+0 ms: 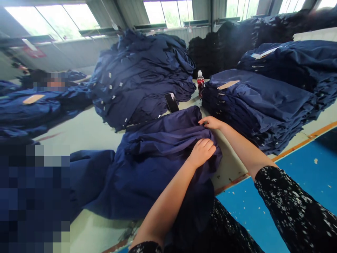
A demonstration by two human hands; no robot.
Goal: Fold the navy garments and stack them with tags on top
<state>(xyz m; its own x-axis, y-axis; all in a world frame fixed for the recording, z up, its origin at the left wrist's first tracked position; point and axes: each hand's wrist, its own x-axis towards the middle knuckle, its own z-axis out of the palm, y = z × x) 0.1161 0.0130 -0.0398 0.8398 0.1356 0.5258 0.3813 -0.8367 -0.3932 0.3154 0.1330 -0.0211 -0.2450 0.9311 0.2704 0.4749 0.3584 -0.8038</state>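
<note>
navy blue cloth (158, 168) on a pale green tabletop (94, 130); black sleeve (292, 203) flecked white; bright blue floor (250, 207).
</note>
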